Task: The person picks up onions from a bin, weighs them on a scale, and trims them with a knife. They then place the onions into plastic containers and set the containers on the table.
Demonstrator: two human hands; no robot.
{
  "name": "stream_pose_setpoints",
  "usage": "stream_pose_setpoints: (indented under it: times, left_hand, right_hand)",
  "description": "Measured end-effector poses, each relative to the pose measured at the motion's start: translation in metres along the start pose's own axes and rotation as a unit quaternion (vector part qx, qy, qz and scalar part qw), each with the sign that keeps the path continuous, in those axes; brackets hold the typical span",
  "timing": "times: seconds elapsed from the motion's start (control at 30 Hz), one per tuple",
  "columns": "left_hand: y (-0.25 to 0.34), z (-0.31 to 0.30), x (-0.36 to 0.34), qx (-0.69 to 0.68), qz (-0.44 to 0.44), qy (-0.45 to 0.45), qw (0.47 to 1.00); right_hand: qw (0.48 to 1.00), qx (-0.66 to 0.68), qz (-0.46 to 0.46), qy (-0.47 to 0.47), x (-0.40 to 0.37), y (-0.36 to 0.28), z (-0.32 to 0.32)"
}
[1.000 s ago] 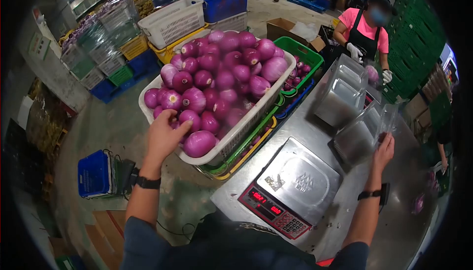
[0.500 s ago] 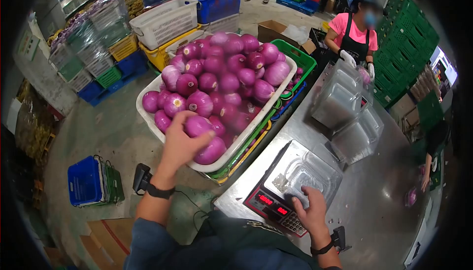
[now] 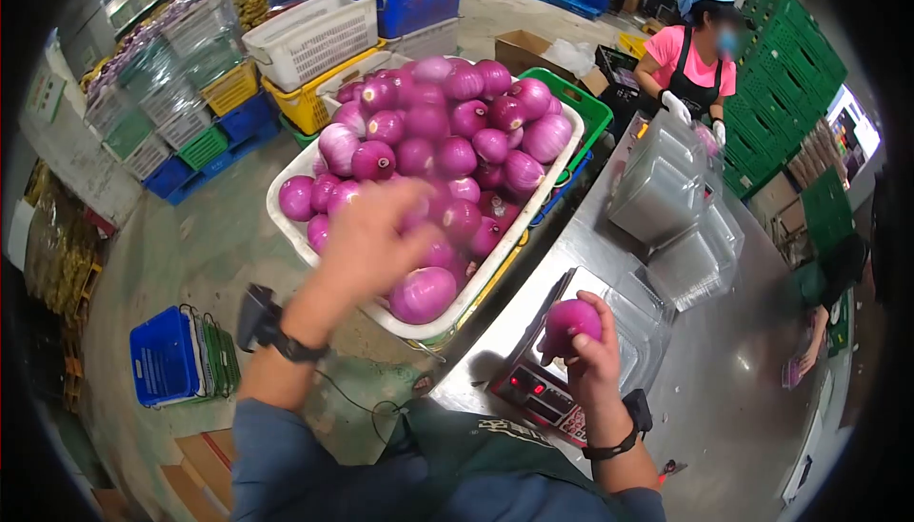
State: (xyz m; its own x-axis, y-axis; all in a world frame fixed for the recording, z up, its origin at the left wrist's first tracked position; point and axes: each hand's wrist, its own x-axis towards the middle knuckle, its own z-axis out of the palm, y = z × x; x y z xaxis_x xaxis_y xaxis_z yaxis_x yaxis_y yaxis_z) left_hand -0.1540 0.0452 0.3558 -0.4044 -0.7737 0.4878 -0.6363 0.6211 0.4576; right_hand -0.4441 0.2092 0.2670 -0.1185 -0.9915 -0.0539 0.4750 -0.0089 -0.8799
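My right hand grips a red onion above the digital scale. On the scale lies an open clear plastic tray, partly covered by that hand and onion. Over the near part of a white crate heaped with red onions is my left hand. Motion smears its fingers, and whether they touch or hold an onion cannot be made out. A large onion sits by the crate's near corner, just below the left hand.
Stacked clear plastic containers stand on the steel table beyond the scale. A co-worker in white gloves works at its far end. Another person's hand is at the right edge. Blue and green baskets stand on the floor at left.
The right hand, earlier without anything over the scale, now has a red onion in it. My left hand has left the onion it was touching and moved farther over the heap.
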Motion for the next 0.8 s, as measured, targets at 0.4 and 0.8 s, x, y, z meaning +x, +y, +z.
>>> stream_pose_setpoints:
  times: [0.4,0.8]
  left_hand:
    - [-0.130,-0.005,0.072,0.130,0.044,-0.187,0.973]
    - [-0.132,-0.024,0.023,-0.721,-0.185,0.016,0.668]
  right_hand:
    - [0.804,-0.574,-0.154,-0.028,0.117,-0.003,0.044]
    - [0.370,-0.906,-0.165,-0.121,0.183,0.036,0.140]
